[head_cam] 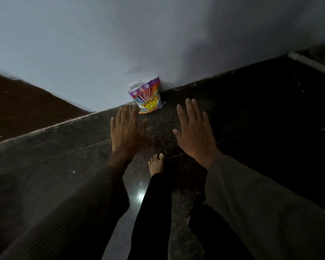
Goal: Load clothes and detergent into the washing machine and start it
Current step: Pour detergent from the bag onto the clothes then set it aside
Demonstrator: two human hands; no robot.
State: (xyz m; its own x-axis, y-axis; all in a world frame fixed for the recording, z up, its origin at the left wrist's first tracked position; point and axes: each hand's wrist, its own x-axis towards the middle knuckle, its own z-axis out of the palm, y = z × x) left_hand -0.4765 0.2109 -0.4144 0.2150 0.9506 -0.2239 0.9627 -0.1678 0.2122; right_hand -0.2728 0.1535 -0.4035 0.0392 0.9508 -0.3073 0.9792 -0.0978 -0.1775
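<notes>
A colourful detergent bag stands on the dark floor, leaning against a pale wall. Its top edge looks torn open. My left hand is stretched out just below and left of the bag, palm down, fingers apart, its fingertips close to the bag's lower left corner without touching it. My right hand reaches out to the right of the bag, also flat and empty. Both arms wear loose grey-brown sleeves. No washing machine or clothes show in this view.
The pale wall fills the upper frame. A dark speckled stone floor runs below it, with a brown surface at far left. My bare foot and dark trouser leg stand between my arms. A pale strip lies at right.
</notes>
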